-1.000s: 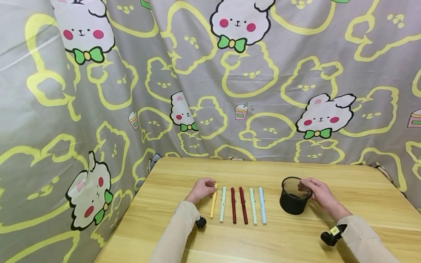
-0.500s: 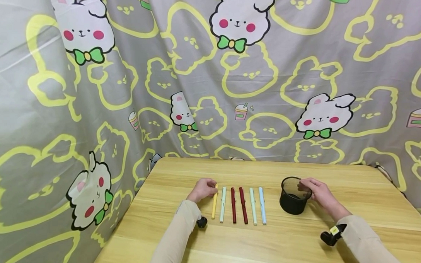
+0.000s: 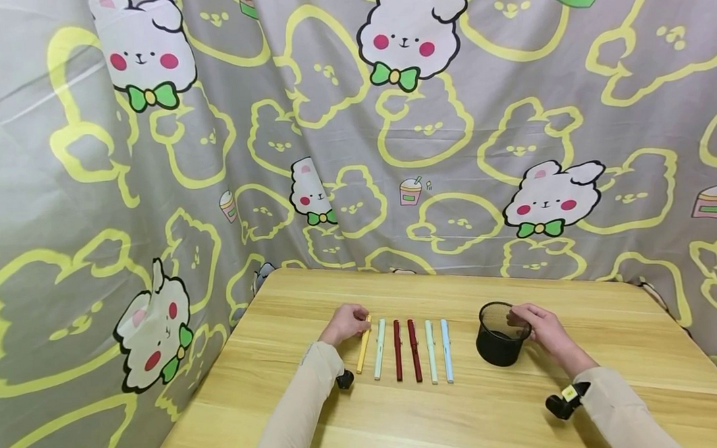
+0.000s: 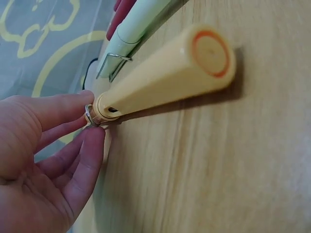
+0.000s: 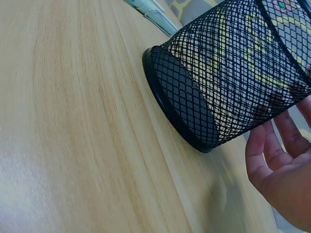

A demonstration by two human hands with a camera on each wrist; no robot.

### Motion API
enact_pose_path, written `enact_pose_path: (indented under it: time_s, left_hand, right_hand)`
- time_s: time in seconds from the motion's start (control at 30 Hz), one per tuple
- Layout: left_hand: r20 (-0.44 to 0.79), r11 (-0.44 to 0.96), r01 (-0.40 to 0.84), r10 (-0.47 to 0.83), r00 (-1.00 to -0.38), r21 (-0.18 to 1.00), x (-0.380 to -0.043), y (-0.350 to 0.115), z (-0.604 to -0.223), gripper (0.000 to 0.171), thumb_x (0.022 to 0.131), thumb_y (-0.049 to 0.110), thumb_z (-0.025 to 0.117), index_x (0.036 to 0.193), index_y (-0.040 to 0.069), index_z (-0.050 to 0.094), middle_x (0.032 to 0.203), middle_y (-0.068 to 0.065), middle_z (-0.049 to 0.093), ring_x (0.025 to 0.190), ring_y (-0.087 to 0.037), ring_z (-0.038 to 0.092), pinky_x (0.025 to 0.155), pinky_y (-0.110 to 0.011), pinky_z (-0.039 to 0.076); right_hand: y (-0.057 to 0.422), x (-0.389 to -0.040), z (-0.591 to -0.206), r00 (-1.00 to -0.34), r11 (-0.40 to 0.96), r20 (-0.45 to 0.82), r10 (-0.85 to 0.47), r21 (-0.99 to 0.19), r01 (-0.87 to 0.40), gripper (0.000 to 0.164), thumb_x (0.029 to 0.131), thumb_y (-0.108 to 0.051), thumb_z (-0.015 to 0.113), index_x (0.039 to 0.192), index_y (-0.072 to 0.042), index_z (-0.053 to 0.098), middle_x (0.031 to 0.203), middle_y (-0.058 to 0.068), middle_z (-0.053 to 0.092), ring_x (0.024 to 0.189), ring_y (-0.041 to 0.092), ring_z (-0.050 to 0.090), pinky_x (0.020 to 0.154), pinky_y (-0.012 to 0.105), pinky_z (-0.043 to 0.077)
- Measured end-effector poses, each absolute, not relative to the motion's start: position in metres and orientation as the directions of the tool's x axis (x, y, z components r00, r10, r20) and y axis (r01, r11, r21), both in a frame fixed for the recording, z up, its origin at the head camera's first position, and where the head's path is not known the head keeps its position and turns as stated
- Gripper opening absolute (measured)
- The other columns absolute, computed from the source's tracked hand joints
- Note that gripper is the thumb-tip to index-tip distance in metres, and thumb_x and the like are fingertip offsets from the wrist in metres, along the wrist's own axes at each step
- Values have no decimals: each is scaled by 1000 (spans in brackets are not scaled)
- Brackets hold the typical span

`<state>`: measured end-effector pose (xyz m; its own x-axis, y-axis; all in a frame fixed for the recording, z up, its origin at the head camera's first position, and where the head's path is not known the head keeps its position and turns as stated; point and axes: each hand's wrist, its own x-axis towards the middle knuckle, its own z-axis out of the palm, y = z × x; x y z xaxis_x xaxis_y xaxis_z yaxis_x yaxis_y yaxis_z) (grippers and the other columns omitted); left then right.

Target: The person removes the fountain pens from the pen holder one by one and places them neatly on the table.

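My left hand (image 3: 345, 323) pinches the cap end of a yellow pen (image 3: 363, 350) between thumb and fingertips. Up close in the left wrist view, the pen (image 4: 167, 73) shows its round tail end with an orange ring, and a metal clip lies by the fingertips. Beside it lies a pale green pen (image 3: 379, 350). At the right, my right hand (image 3: 542, 326) holds a black mesh pen holder (image 3: 499, 347) by its upper side. The holder stands upright on the table, and no pen shows in it. Some right fingers show through the mesh.
Right of the pale green pen lie two dark red pens (image 3: 398, 351) (image 3: 415, 350), another pale green pen (image 3: 431, 352) and a light blue pen (image 3: 447, 351), in a row. A patterned curtain (image 3: 344, 139) hangs behind and left of the wooden table (image 3: 413, 420).
The yellow pen's lower end has swung slightly right and back as the left hand shifted a little to the right. The right hand and pen holder have stayed put.
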<state>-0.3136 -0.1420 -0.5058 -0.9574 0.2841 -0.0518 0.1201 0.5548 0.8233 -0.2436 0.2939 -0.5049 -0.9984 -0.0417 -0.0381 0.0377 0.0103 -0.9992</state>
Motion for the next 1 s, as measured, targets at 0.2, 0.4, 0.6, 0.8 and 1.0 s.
enact_pose_path:
  time_s: [0.2, 0.4, 0.6, 0.8, 1.0]
  left_hand:
    - [-51, 528, 119, 295, -954, 841, -312, -142, -507, 28, 86, 1, 67, 112, -7, 62, 96, -12, 62, 72, -16, 62, 63, -28, 54]
    - [-28, 477, 126, 304, -952, 870, -313, -142, -511, 31, 86, -1, 66, 115, -10, 60, 98, -15, 62, 79, -19, 62, 65, -29, 55]
    - [-22, 458, 127, 306, -952, 880, -312, -143, -513, 32, 87, -1, 65, 117, -11, 59, 100, -17, 60, 81, -21, 62, 65, -31, 56]
    - [-16, 436, 123, 301, -953, 891, -311, -147, -515, 32, 88, 2, 64, 118, -10, 58, 102, -17, 60, 83, -22, 62, 66, -32, 56]
    - [-11, 449, 123, 283, -959, 885, -309, -152, -514, 31, 90, 8, 64, 118, -6, 60, 102, -13, 60, 85, -21, 61, 68, -31, 55]
  right_hand:
    - [295, -243, -505, -999, 4, -31, -35, -1000, 31, 22, 99, -26, 52, 93, -15, 71, 89, -9, 70, 86, 5, 62, 63, 22, 43]
    - [296, -241, -500, -999, -5, -21, -26, -1000, 21, 22, 98, -27, 53, 93, -16, 71, 88, -9, 70, 85, 4, 62, 63, 22, 43]
    - [296, -239, -501, -999, -2, -14, -30, -1000, 14, 23, 99, -32, 51, 92, -21, 70, 91, -10, 69, 88, 4, 62, 73, 25, 47]
    - [298, -239, -500, -999, -41, -1, -47, -999, 3, 31, 101, -35, 43, 98, -18, 69, 94, -11, 68, 91, 6, 62, 79, 27, 51]
    - [299, -237, -495, -1000, -9, -20, -24, -1000, 21, 34, 101, -40, 40, 94, -23, 67, 91, -13, 68, 87, 4, 62, 75, 24, 50]
